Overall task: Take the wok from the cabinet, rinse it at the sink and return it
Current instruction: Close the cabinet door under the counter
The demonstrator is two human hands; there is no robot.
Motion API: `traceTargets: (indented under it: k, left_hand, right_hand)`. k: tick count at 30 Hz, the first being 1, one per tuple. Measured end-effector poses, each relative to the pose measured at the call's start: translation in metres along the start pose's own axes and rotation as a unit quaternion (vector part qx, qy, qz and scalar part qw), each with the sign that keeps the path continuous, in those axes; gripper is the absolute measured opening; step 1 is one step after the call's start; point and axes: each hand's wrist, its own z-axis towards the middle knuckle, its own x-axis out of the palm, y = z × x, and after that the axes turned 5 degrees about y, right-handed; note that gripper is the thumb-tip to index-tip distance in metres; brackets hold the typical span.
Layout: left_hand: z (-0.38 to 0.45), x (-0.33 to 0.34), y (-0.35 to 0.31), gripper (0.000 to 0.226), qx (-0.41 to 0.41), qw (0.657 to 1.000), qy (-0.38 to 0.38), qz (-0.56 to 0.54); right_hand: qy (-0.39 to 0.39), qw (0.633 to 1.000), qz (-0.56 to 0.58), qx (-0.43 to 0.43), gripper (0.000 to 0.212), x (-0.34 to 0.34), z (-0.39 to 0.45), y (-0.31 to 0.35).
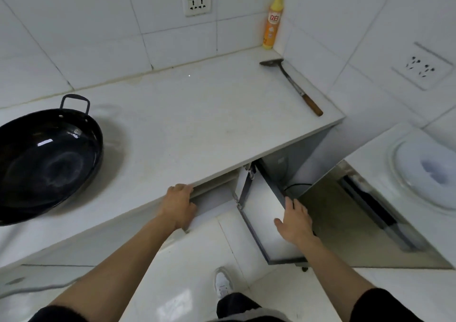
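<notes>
The wok point(47, 159) is sitting on the desk point(197, 114), left of the left hand point(179, 205) gripping a cabinet door point(212, 204); right hand point(294, 220) is lying flat.

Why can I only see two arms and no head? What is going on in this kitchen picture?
The camera sits on the person's head and looks down, so you see what they see: their own arms and one white shoe.

The left hand grips the edge of one cabinet door under the white counter. The right hand rests with straight fingers on the other cabinet door, which stands open.

On the counter lies a big black wok, not held by anyone. Farther back are a spatula with a wooden handle and an orange bottle standing in the corner.

Nothing is being carried right now.
</notes>
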Motion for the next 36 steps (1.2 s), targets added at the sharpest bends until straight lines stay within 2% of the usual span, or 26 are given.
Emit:
traceTargets:
  k: [5, 9, 12, 19, 24, 26, 28, 31, 33, 36]
  left_hand:
    - [0.001, 0.014, -0.003, 0.042, 0.026, 0.999, 0.021, 0.041]
    - [-0.004, 0.023, 0.011, 0.044, 0.034, 0.998, 0.033, 0.051]
    - [-0.003, 0.018, 0.027, 0.044, 0.046, 0.998, 0.023, 0.047]
    - [-0.01, 0.004, 0.074, 0.05, 0.053, 0.995, 0.033, 0.076]
    - [-0.02, -0.003, 0.114, 0.056, 0.034, 0.996, 0.018, 0.081]
    - [-0.026, -0.004, 0.126, 0.057, 0.019, 0.996, 0.011, 0.083]
    - [-0.031, -0.005, 0.137, 0.055, 0.003, 0.997, 0.003, 0.083]
    - [-0.038, -0.006, 0.149, 0.052, -0.007, 0.997, -0.006, 0.077]
    - [-0.041, -0.005, 0.156, 0.053, -0.01, 0.997, -0.004, 0.071]
    - [-0.047, -0.005, 0.165, 0.053, -0.015, 0.997, -0.001, 0.073]
  right_hand:
    - [0.012, 0.999, 0.016, 0.031, 0.068, 0.008, -0.004, -0.019]
    - [0.012, 0.994, 0.089, 0.065, 0.082, 0.011, -0.006, -0.018]
    - [0.026, 0.993, 0.071, 0.085, 0.084, 0.012, -0.004, -0.016]
    - [0.057, 0.988, 0.098, 0.106, 0.087, 0.021, -0.018, 0.015]
    - [0.039, 0.973, 0.201, 0.108, 0.08, 0.048, -0.035, 0.059]
    - [0.034, 0.944, 0.309, 0.111, 0.075, 0.061, -0.042, 0.078]
    - [0.029, 0.898, 0.422, 0.125, 0.066, 0.075, -0.049, 0.1]
    - [0.023, 0.836, 0.52, 0.172, 0.04, 0.096, -0.049, 0.131]
    - [0.071, 0.781, 0.59, 0.191, 0.03, 0.103, -0.047, 0.15]
    - [0.137, 0.702, 0.674, 0.182, 0.029, 0.106, -0.041, 0.176]
